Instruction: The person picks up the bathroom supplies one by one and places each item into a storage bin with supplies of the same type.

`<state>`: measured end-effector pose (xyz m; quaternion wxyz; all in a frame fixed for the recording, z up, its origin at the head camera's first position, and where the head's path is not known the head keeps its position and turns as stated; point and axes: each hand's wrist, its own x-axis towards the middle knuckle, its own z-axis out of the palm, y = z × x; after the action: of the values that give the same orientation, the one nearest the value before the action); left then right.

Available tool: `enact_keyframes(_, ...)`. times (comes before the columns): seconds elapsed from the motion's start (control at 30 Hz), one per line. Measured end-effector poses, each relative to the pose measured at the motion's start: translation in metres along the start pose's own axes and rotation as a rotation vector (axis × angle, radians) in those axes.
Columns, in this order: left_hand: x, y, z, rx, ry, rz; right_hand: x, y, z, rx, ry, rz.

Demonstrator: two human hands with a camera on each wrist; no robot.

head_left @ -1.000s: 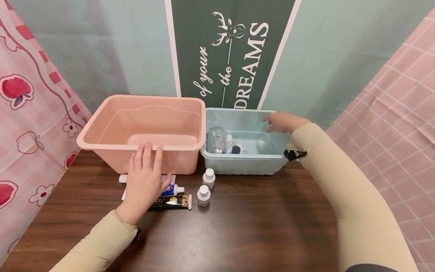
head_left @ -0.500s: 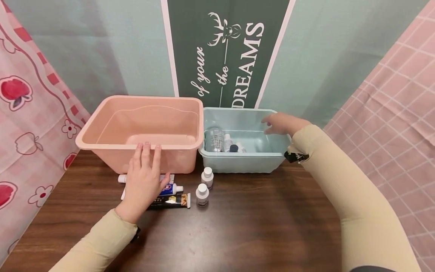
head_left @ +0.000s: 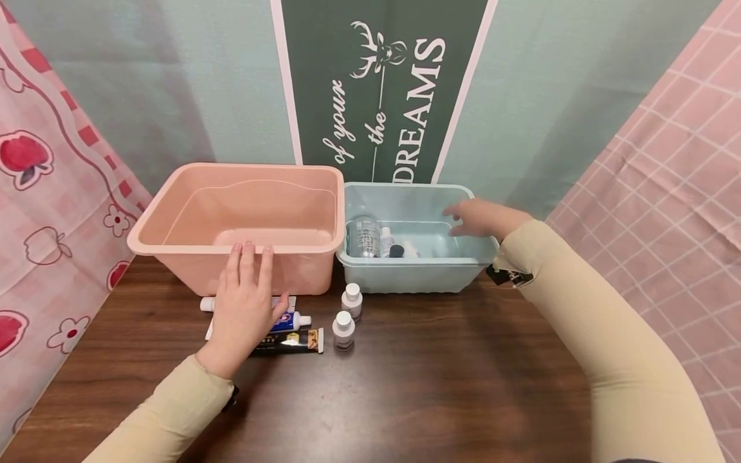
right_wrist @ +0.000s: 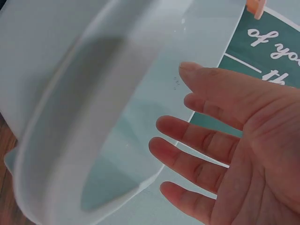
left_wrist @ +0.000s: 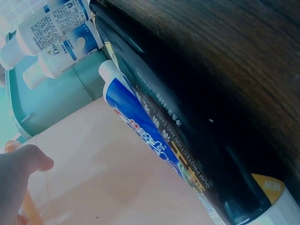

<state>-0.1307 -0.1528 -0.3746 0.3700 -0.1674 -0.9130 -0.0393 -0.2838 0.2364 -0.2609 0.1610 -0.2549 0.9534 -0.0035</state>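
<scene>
My left hand (head_left: 246, 305) rests its straight fingertips on the front rim of the pink bin (head_left: 303, 273), thumb apart. Beneath that hand lie a black toothpaste tube (head_left: 286, 342), a blue toothpaste tube (head_left: 292, 321) and a white tube (head_left: 207, 304), partly hidden. My right hand (head_left: 483, 217) hovers over the right end of the light blue bin (head_left: 413, 278), fingers spread and slightly bent; the right wrist view shows nothing in it. Inside the blue bin, at the left, are a clear bottle (head_left: 365, 238), a small white bottle (head_left: 386, 241) and a dark cap (head_left: 396, 251).
Two small white bottles (head_left: 343, 331) stand upright on the dark wooden table (head_left: 440, 386), in front of the gap between the bins. The bins sit side by side against a green curtain (head_left: 231, 83). Pink cloths (head_left: 666, 212) hang at both sides.
My right hand has dropped slightly and shifted a little right over the blue bin. The left hand keeps its place on the pink rim. The head view has turned slightly.
</scene>
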Motion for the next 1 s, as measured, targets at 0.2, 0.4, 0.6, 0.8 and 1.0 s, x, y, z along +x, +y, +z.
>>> enact_keyframes(0.2, -0.001, -0.001, -0.001, 0.003, 0.002, -0.008, -0.002, -0.004, 0.0, 0.006, -0.009, 0.019)
enact_keyframes(0.4, -0.001, -0.001, -0.001, 0.0, 0.021, 0.003, -0.006, -0.007, 0.001, 0.014, -0.01, 0.016)
enact_keyframes(0.6, -0.002, -0.001, 0.002, 0.001, 0.029, 0.013, -0.011, -0.007, 0.007, 0.0, -0.014, -0.013)
enact_keyframes(0.8, -0.002, -0.001, 0.003, 0.006, 0.013, 0.002, -0.012, -0.008, 0.01, 0.014, -0.017, -0.017)
enact_keyframes(1.0, -0.001, -0.001, 0.002, 0.003, 0.01, 0.012, -0.016, -0.008, 0.012, 0.006, -0.011, -0.017)
